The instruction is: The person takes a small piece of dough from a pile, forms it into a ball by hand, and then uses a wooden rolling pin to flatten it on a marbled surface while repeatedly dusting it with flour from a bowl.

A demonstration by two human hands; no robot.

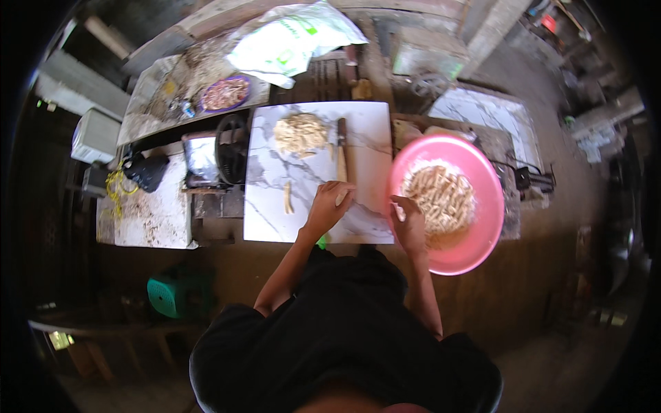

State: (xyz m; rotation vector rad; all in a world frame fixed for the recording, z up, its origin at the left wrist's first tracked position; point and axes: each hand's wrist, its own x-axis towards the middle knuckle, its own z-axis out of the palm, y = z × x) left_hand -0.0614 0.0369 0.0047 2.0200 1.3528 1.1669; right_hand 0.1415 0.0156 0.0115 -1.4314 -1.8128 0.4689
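My left hand (332,206) is closed over the near part of a white marbled board, with a small pale strip (340,198) showing at its fingers. My right hand (409,221) is at the left rim of a pink basin (490,237), fingers pinched; a whitish bit shows at them, too small to name. Inside the basin lie many floury pale strips (441,199). On the board (268,172) sit a heap of pale strips (300,133) and a few loose strips (288,198). Beyond my left hand lies a long knife-like tool (341,148) with a dark handle.
Left of the board stands a metal machine with a dark wheel (231,149). Farther back are a purple-rimmed tray (225,93) of reddish pieces and a white sack (292,45). A green plastic stool (169,296) stands at the lower left. Another wheel (430,85) is behind the basin.
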